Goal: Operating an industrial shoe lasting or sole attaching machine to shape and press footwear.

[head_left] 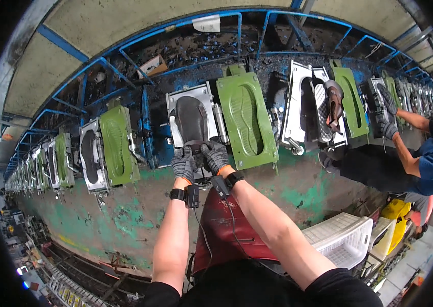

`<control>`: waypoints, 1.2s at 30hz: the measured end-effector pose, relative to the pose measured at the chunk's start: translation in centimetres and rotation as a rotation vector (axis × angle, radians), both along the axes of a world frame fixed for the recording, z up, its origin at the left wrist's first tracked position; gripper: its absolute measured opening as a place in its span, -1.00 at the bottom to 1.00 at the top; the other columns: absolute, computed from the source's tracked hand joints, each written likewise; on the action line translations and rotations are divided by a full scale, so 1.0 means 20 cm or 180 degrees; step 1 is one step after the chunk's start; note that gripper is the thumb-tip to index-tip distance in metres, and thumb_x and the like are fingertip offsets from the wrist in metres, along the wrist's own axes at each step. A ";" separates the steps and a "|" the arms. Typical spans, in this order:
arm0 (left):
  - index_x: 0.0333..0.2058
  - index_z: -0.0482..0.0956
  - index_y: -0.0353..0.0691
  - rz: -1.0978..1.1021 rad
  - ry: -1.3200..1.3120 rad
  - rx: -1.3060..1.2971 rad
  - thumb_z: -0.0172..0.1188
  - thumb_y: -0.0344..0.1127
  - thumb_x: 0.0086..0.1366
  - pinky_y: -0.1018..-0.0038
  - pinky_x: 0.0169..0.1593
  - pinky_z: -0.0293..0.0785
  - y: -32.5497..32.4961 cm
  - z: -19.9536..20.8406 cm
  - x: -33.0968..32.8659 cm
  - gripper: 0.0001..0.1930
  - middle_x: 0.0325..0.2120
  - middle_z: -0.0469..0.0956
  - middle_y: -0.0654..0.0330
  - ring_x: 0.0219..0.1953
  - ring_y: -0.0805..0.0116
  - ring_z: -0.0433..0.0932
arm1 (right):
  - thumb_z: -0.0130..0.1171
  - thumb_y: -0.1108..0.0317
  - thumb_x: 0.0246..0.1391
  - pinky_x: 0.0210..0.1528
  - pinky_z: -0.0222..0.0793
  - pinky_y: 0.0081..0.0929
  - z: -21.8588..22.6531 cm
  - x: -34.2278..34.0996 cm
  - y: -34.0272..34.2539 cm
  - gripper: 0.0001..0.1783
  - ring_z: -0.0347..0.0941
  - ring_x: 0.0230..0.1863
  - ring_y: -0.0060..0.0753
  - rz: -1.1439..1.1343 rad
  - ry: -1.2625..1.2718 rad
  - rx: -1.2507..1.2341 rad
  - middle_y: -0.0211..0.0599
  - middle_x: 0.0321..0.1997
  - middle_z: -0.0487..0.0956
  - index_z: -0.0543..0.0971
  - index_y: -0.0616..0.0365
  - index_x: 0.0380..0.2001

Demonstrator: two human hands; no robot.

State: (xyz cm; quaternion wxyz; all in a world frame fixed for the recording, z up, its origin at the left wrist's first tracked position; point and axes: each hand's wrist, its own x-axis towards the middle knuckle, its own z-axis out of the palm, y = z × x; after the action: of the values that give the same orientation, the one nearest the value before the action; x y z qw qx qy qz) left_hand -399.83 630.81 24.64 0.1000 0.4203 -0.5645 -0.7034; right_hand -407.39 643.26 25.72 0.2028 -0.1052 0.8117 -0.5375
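A dark, sole-shaped shoe piece (192,116) lies in the silver metal mould frame (205,92) in front of me. My left hand (184,165), in a grey striped glove, closes on the left side of its near end. On the right side of the same end, my right hand (216,156) has its gloved fingers curled in. Between the hands the near end of the piece looks dark and bunched; the fingertips partly cover it. Beside the frame, to the right, an open green mould half (247,118) shows a ribbed sole-shaped hollow.
Another green mould (115,146) stands left, beside a frame with a dark sole shape. To the right, a brown shoe (334,105) and a patterned sole (323,112) rest at another mould. A co-worker (431,158) works farther right. White crates (344,238) stand lower right.
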 end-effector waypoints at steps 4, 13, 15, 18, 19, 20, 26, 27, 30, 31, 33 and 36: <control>-0.09 0.67 -0.29 -0.0632 -0.0628 -0.2222 0.03 0.03 0.56 0.36 -0.35 0.47 0.01 0.00 0.12 -0.55 -0.39 0.68 0.22 -0.38 0.44 0.58 | 0.16 0.09 0.24 -0.10 0.51 -0.17 0.04 0.06 0.03 -0.63 0.63 -0.21 -0.01 0.0253 0.0034 -0.0179 -0.01 -0.23 0.70 0.72 0.14 -0.13; -0.19 0.71 -0.22 -0.1381 -0.1088 -0.1197 0.15 0.05 0.44 0.26 -0.28 0.56 -0.28 0.26 0.21 -0.59 -0.34 0.72 0.11 -0.37 0.24 0.65 | 0.21 0.31 0.12 -0.23 0.58 -0.03 0.12 0.26 0.26 -0.21 0.66 -0.19 0.08 0.2209 0.1425 0.1230 -0.26 0.62 0.08 0.29 -0.15 0.45; -0.20 0.71 -0.23 -0.1687 -0.1098 -0.2076 0.13 0.02 0.45 0.23 -0.28 0.57 -0.28 0.31 0.11 -0.60 -0.31 0.71 0.07 -0.35 0.19 0.67 | 0.06 0.00 0.31 -0.35 0.58 -0.12 0.15 0.32 0.21 -0.24 0.69 -0.30 -0.01 0.2020 0.1480 0.1597 0.04 0.64 -0.07 0.27 0.28 0.40; -0.04 0.62 -0.33 -0.1714 -0.0496 -0.3779 0.11 -0.06 0.42 0.04 0.05 0.48 -0.26 0.31 -0.11 -0.58 -0.05 0.64 -0.07 -0.05 -0.02 0.61 | 0.24 -0.02 0.17 -0.42 0.53 -0.06 0.29 0.47 0.05 0.05 0.62 -0.43 0.11 0.1376 0.1161 0.1811 0.24 0.55 0.09 0.02 0.41 0.48; 0.06 0.57 -0.36 -0.2000 -0.0196 -0.4207 0.10 -0.07 0.41 0.00 0.23 0.39 -0.24 0.31 -0.20 -0.54 0.07 0.59 -0.11 0.10 -0.09 0.55 | 0.29 -0.08 0.12 -0.43 0.54 -0.10 0.35 0.49 0.02 0.21 0.63 -0.48 0.09 0.1339 0.1036 0.1840 0.44 0.51 0.08 -0.11 0.56 0.46; 0.18 0.46 -0.37 -0.2204 -0.0188 -0.4498 0.10 0.00 0.38 -0.06 0.35 0.20 -0.26 0.28 -0.24 -0.42 0.19 0.47 -0.14 0.24 -0.17 0.39 | 0.29 -0.08 0.12 -0.43 0.54 -0.10 0.38 0.54 -0.06 0.21 0.63 -0.48 0.09 0.1441 0.1031 0.1872 0.44 0.51 0.08 -0.11 0.56 0.46; 0.45 0.10 -0.40 -0.3476 -0.0713 -0.4665 0.06 0.38 0.29 -0.42 0.43 -0.36 -0.20 0.34 -0.58 0.04 0.48 -0.04 -0.29 0.47 -0.56 -0.15 | 0.47 0.05 -0.12 -0.33 0.59 -0.17 0.50 0.39 -0.12 0.36 0.67 -0.25 0.07 0.2139 0.0084 0.3005 0.31 0.62 -0.20 -0.18 0.45 0.51; 0.45 0.09 -0.41 -0.3494 -0.0731 -0.4626 0.05 0.38 0.30 -0.43 0.43 -0.36 -0.21 0.34 -0.60 0.05 0.48 -0.05 -0.30 0.47 -0.57 -0.17 | 0.50 0.13 -0.17 -0.33 0.58 -0.17 0.47 0.39 -0.07 0.38 0.66 -0.24 0.08 0.2034 0.0582 0.2527 0.29 0.63 -0.22 -0.17 0.41 0.52; 0.44 0.12 -0.44 -0.3484 -0.0672 -0.4571 0.04 0.35 0.31 -0.45 0.42 -0.35 -0.22 0.34 -0.61 0.02 0.47 -0.04 -0.35 0.46 -0.61 -0.17 | 0.48 0.20 -0.18 -0.36 0.56 -0.13 0.44 0.39 -0.03 0.35 0.64 -0.31 0.08 0.1926 0.0624 0.2356 0.29 0.63 -0.23 -0.15 0.40 0.52; 0.43 0.14 -0.45 -0.3442 -0.0448 -0.4538 0.04 0.33 0.30 -0.43 0.43 -0.35 -0.24 0.35 -0.60 0.01 0.46 -0.01 -0.33 0.46 -0.58 -0.15 | 0.43 0.21 -0.15 -0.38 0.53 -0.08 0.42 0.38 -0.03 0.29 0.62 -0.37 0.07 0.1998 0.0510 0.2432 0.30 0.63 -0.24 -0.12 0.40 0.52; 0.39 0.21 -0.46 -0.3153 0.0053 -0.4558 0.08 0.30 0.26 -0.34 0.47 -0.35 -0.31 0.30 -0.61 -0.02 0.45 0.07 -0.26 0.47 -0.44 -0.08 | 0.42 0.21 -0.14 -0.40 0.52 -0.07 0.35 0.37 0.01 0.27 0.61 -0.40 0.06 0.1969 0.0740 0.2180 0.32 0.62 -0.24 -0.10 0.42 0.51; 0.37 0.23 -0.47 -0.3045 -0.0008 -0.4604 0.12 0.32 0.21 -0.29 0.49 -0.34 -0.31 0.29 -0.65 0.01 0.44 0.12 -0.21 0.49 -0.34 -0.06 | 0.50 -0.05 -0.22 -0.28 0.58 -0.07 0.36 0.37 0.00 0.42 0.63 -0.22 0.17 0.2130 0.0773 0.2388 0.36 0.60 -0.15 -0.13 0.39 0.52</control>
State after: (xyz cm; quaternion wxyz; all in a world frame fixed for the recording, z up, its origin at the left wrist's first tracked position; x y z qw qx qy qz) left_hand -412.83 624.55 30.43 0.0355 -0.0283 -0.9894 -0.1378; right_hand -399.93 643.33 32.90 0.2917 -0.3407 0.8883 -0.0991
